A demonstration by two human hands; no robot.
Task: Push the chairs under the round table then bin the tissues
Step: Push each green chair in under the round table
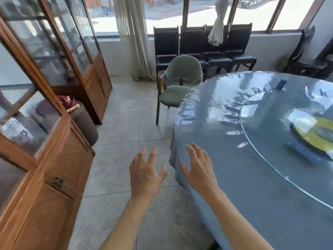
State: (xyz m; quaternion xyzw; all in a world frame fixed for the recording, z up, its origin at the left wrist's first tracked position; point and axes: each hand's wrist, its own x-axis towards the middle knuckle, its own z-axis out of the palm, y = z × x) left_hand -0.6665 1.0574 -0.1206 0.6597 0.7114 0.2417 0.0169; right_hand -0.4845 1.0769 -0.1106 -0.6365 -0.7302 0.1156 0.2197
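A green upholstered chair (177,82) with dark wooden legs stands at the far edge of the round table (243,186), its seat partly under the blue, plastic-covered cloth. My left hand (146,173) hovers over the tiled floor beside the table, fingers spread and holding nothing. My right hand (200,167) is stretched out over the table's near edge, also empty with fingers apart. A white sheet that may be a tissue (301,120) lies on the glass turntable (266,134). No bin is in view.
A tall wooden glass-door cabinet (54,159) lines the left side, with a grey round stool (84,123) beside it. A row of black chairs (203,46) stands under the window, and another dark chair (306,64) at the right. A tiled floor aisle (122,127) runs between cabinet and table.
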